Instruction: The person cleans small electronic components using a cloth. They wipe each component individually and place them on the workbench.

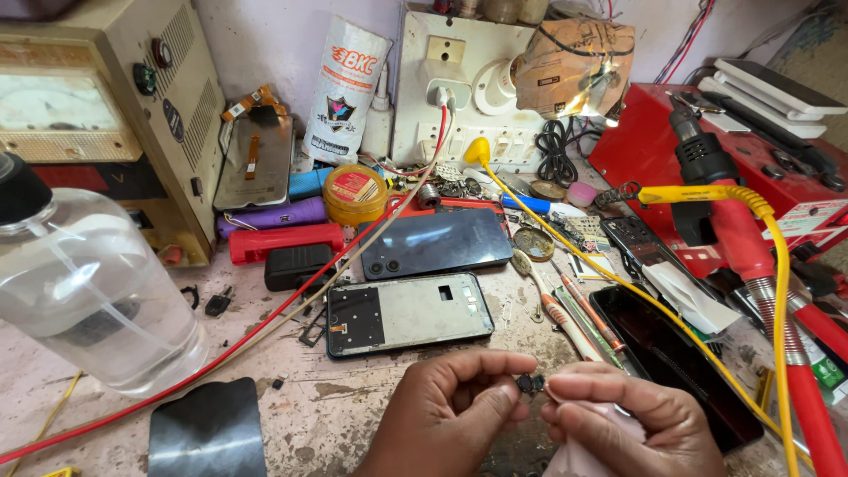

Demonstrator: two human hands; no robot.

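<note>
Hands at bottom edge: left hand (450, 406) pinches small black part (530, 382) at fingertips; right hand (632, 415) grasps pink cloth (587, 446), thumb touching part. Phone frame (408, 312) on bench (336, 397) just beyond.

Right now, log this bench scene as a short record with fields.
Setting: cluttered repair bench
Left hand: pinches a small dark part at its fingertips
Right hand: holds a pale pink cloth against that part
Just beyond the hands: opened phone frame, inner side up
Behind it: dark phone, lying flat, camera lenses up
Left: clear plastic bottle
Right: red hot-air tool with yellow cable
Beside frame: screwdrivers
</note>
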